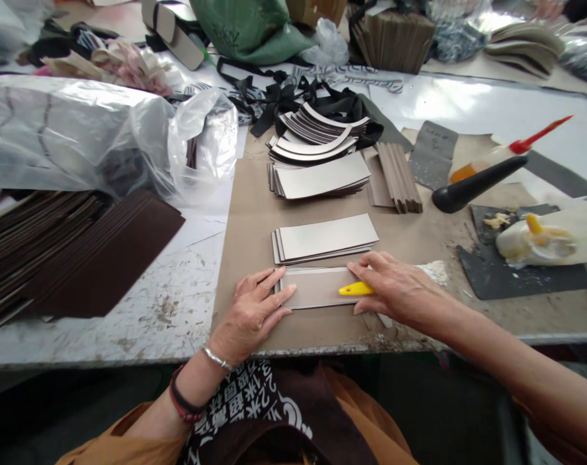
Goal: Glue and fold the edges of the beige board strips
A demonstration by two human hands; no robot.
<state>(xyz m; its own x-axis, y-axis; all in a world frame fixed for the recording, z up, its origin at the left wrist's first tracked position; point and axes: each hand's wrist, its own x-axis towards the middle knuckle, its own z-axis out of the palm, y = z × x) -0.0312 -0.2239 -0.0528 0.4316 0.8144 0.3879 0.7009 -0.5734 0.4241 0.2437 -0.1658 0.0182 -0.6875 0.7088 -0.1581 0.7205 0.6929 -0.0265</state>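
Note:
In front of me lies a small stack of narrow rectangular panels, with a beige-grey panel [317, 289] on top and pale edges showing beneath. My left hand [254, 307] rests on the panel's left end, its fingers spread and pressing down. At the other end, my right hand [387, 287] touches the panel's edges with its fingertips. Tucked in that hand is a tool with a yellow tapered handle [354, 289] pointing left across the panel; its other end is hidden. Just beyond lies a stack of white panels [329, 237].
Farther back are more white panels [325, 175], curved strips [317, 132] and brown strips [400, 177]. At right are a black tapered tool [480, 186], a red-tipped bottle [487, 161] and a glue-smeared white container [545, 239]. Dark brown sheets [109, 258] lie left, below clear plastic [80, 135].

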